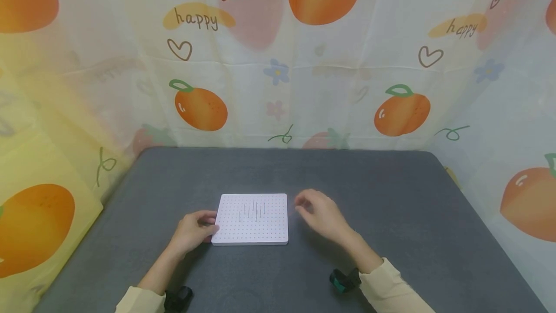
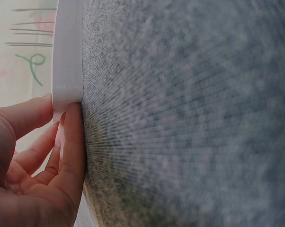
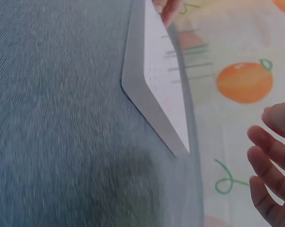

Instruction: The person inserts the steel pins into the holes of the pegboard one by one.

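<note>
A white pegboard (image 1: 250,231) with rows of small holes lies flat on the dark table. Several thin, dark pins (image 1: 256,210) stand upright in its far half; from the side they show as thin rods (image 2: 31,33) in the left wrist view. My left hand (image 1: 193,231) holds the board at its left edge, the thumb (image 2: 31,113) at the top rim and a finger (image 2: 72,146) low against the side. Off the board's right edge hovers my right hand (image 1: 321,211), its fingers loosely bent, with nothing seen in them.
The dark grey table (image 1: 382,192) extends around the board on all sides. Behind it hangs a pale curtain (image 1: 321,105) printed with oranges and hearts. Dark straps sit at both wrists, including a wrist device (image 1: 344,280) on the right.
</note>
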Demonstrator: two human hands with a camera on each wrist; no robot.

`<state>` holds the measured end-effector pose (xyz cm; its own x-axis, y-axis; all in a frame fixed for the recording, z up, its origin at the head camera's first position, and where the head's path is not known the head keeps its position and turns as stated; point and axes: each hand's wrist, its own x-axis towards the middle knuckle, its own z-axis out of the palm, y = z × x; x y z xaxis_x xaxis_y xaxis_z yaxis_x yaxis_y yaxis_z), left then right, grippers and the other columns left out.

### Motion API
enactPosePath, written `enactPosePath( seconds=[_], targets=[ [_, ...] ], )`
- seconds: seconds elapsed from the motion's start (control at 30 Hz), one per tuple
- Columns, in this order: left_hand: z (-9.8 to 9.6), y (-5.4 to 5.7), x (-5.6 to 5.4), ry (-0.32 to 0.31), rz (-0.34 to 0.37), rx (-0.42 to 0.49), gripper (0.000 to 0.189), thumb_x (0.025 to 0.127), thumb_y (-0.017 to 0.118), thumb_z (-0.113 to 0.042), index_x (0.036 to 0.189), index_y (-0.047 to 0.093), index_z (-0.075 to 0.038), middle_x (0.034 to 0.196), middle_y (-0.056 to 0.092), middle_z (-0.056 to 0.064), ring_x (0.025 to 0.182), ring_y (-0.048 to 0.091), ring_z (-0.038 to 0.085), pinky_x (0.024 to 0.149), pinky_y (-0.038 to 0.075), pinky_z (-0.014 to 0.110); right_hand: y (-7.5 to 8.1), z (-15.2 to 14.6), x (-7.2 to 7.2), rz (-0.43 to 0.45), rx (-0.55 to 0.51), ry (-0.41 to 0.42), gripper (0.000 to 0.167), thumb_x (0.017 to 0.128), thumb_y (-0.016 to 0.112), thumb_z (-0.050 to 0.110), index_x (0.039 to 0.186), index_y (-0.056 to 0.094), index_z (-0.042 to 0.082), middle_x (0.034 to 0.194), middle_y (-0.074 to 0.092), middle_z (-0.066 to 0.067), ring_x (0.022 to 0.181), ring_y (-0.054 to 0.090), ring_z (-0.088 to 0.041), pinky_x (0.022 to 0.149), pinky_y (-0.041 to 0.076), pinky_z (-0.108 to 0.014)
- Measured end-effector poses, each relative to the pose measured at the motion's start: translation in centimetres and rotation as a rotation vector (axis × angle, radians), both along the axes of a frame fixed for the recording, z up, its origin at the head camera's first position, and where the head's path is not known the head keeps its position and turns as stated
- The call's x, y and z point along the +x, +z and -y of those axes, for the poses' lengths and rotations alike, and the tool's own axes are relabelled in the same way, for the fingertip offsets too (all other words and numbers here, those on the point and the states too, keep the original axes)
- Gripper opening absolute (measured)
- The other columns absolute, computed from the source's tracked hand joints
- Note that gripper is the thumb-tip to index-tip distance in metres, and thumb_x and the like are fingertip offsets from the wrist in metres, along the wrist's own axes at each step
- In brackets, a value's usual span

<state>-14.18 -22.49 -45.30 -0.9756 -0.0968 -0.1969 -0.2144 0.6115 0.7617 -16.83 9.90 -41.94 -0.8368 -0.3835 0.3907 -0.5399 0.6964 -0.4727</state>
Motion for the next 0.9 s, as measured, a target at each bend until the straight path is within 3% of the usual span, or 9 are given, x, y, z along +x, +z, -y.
enactPosePath(
  seconds=[0.37,0.9],
  targets=[
    [0.0,0.2,0.1,-0.001,0.002,-0.004,0.04,0.081,0.067,-0.01,0.119,0.058,-0.003,0.1,0.061,0.011,0.075,0.059,0.016,0.064,0.055,0.031,0.8,-3.9,0.4,0.044,-0.009,-0.047,0.01,0.083,0.066,0.012,0.091,0.063,0.016,0.085,0.06,0.009,0.078,0.058,-0.011,0.067,0.048,-0.028],
    [0.0,0.1,0.0,-0.001,0.004,0.006,0.04,0.081,0.067,-0.01,0.119,0.058,-0.003,0.101,0.062,0.011,0.075,0.059,0.016,0.064,0.055,0.03,-2.0,-8.4,2.4,0.07,-0.038,-0.141,0.011,0.081,0.067,0.007,0.089,0.062,0.014,0.079,0.057,0.011,0.07,0.053,-0.004,0.059,0.045,-0.023]
  ],
)
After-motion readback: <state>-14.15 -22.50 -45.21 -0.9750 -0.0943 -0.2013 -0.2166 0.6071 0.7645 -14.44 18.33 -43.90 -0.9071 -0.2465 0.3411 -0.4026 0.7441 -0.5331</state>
